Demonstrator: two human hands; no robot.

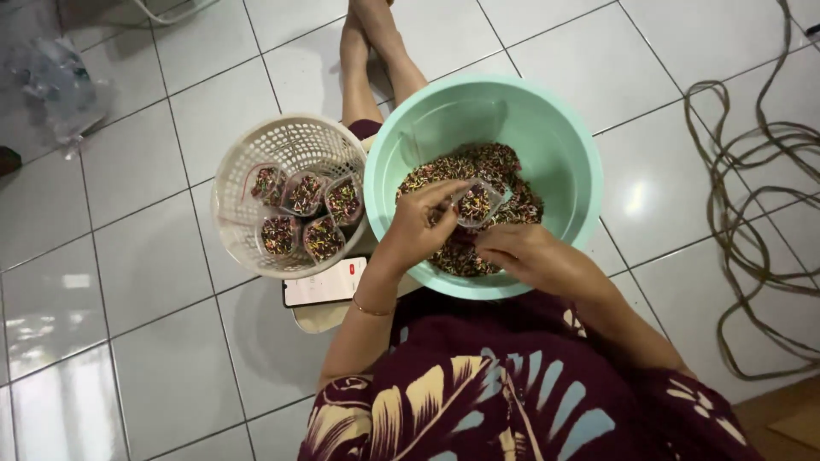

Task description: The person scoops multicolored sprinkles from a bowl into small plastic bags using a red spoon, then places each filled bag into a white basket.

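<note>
Wearing a maroon leaf-print dress (512, 401), sitting on the white tiled floor (154, 256) with the mint-green basin (572, 145) over the lap. Pinching a small clear bag (475, 203) of mixed dried bits in the left hand (418, 226), fingers closed on its rim, while cupping the right hand (523, 252) just below it, grip unclear. Lying just left of the pinching hand: white basket (235, 183) of filled bags, phone (325, 283) beneath.

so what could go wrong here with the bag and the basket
1. The small bag, pinched open by the left hand above the green bowl, could tip and spill its mix.
2. The white basket of filled bags sits against the bowl; the right hand shifting the bowl might nudge it.
</note>
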